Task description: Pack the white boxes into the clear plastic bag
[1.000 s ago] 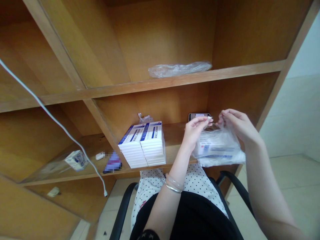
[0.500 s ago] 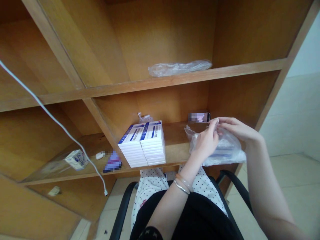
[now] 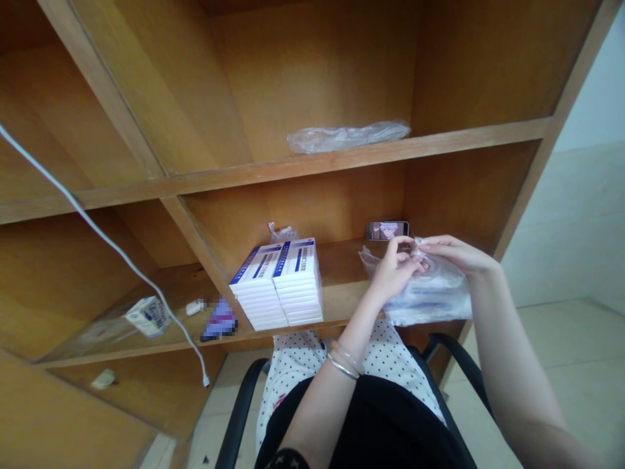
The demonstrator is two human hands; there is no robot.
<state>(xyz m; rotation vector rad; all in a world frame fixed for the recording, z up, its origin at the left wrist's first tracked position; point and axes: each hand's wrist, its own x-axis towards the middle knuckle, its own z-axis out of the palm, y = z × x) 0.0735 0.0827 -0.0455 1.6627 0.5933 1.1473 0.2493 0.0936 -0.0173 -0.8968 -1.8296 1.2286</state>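
Observation:
A clear plastic bag [image 3: 434,296] with white and blue boxes inside rests on the wooden shelf [image 3: 342,277] at its right end. My left hand [image 3: 393,270] pinches the top of the bag, fingers closed on the plastic. My right hand [image 3: 452,254] meets it from the right, its fingers also gripping the bag's top. Two stacks of white boxes with blue stripes [image 3: 280,283] stand on the same shelf to the left of my hands.
A phone [image 3: 388,229] leans at the back of the shelf behind my hands. A crumpled plastic bag [image 3: 346,135] lies on the shelf above. A white cable [image 3: 122,251] hangs across the left bay, where a small carton [image 3: 149,316] lies. A black chair armrest [image 3: 454,352] is below.
The bag has come down from in front of me onto the shelf. Both hands have drawn together at its top, and my left hand has shifted right.

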